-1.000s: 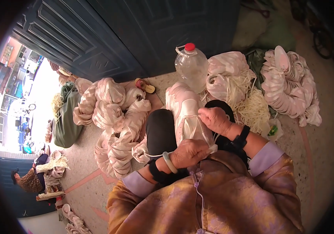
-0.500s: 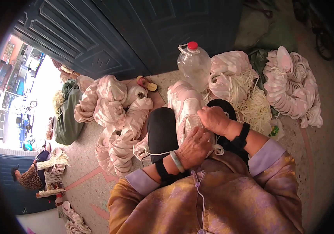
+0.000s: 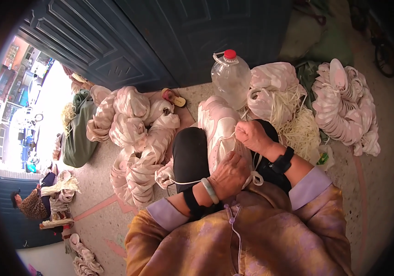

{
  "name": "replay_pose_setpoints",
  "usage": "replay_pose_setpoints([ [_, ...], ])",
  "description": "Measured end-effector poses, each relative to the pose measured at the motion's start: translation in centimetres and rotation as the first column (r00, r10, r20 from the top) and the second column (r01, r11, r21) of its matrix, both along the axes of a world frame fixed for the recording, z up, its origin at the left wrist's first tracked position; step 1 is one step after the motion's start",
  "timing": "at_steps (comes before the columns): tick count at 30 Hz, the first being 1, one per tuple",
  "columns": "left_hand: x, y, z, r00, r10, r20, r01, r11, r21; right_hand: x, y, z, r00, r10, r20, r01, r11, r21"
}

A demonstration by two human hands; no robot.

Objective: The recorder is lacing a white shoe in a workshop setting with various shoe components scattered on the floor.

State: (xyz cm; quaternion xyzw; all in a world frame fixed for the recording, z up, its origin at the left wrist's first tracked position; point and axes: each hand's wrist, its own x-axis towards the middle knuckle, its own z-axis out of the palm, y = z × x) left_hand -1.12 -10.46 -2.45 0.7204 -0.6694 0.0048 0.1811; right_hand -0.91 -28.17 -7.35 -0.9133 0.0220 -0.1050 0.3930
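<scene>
A pink-and-white sneaker (image 3: 217,120) rests between my black-clad knees (image 3: 191,149), toe pointing away from me. My right hand (image 3: 255,137) is closed at the right side of the lacing, thumb and forefinger pinching a white shoelace (image 3: 231,136). My left hand (image 3: 230,175) lies over the sneaker's near end with curled fingers; what they grip is hidden. A looped white lace end (image 3: 255,178) hangs just right of my left hand. Another white cord (image 3: 188,182) runs out past my left wrist.
Bundles of pink-and-white shoe parts lie at left (image 3: 132,133) and right (image 3: 344,106). A clear jug with a red cap (image 3: 230,78) stands beyond the sneaker, near a heap of pale laces (image 3: 300,131). Dark doors (image 3: 160,41) stand behind. Another person (image 3: 34,204) sits far left.
My right hand has shifted slightly up and turned, with the pinched lace now visible at its fingertips. My left hand's fingers have curled in more. The view has moved a little.
</scene>
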Motion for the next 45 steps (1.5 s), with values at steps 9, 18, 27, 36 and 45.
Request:
replay_pose_setpoints([
  [9,-0.4,0.4,0.3,0.998,0.009,-0.062,-0.004,0.997,0.079,-2.0,1.4,0.6,0.996,-0.079,-0.045,0.089,0.95,0.299],
  [18,-0.6,0.2,0.6,0.998,-0.028,-0.059,0.034,0.995,0.094,-1.9,2.0,-0.2,0.991,-0.075,-0.107,0.128,0.709,0.693],
  [27,0.0,0.1,1.2,0.995,-0.007,-0.102,0.012,0.999,0.046,-0.9,-1.4,1.0,0.851,0.341,-0.4,0.333,0.238,0.912],
  [36,-0.1,0.5,4.8,0.828,-0.231,-0.511,0.176,0.972,-0.153,-1.7,0.2,0.7,0.926,0.188,-0.329,0.209,0.47,0.858],
  [45,-0.9,1.3,4.5,0.725,-0.127,-0.677,0.063,0.991,-0.119,-1.4,-0.3,0.1,0.931,0.184,-0.316,0.15,0.597,0.788],
])
